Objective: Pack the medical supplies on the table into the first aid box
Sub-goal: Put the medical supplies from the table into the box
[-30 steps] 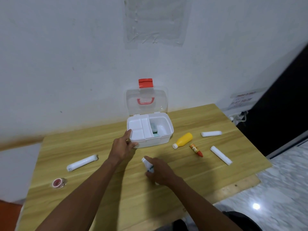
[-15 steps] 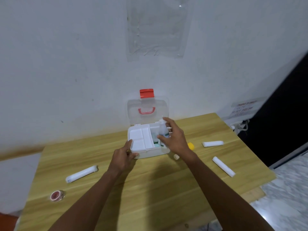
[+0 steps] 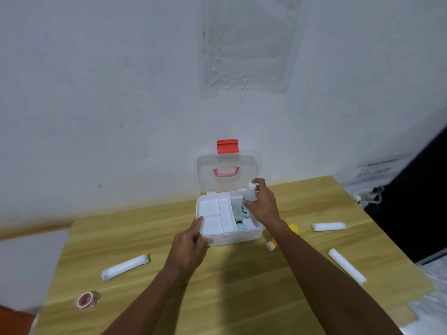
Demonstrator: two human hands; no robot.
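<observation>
Two hands, frame centre: right hand grips a small white plastic bottle over the open white first aid box; left hand grips its corner. Tilted release may topple the bottle.

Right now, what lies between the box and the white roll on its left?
Head view: only the left hand, gripping the box's near corner; otherwise bare table up to the roll.

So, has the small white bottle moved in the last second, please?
Yes: the right hand carried the white bottle from the table in front of the first aid box to its right compartment.
</observation>
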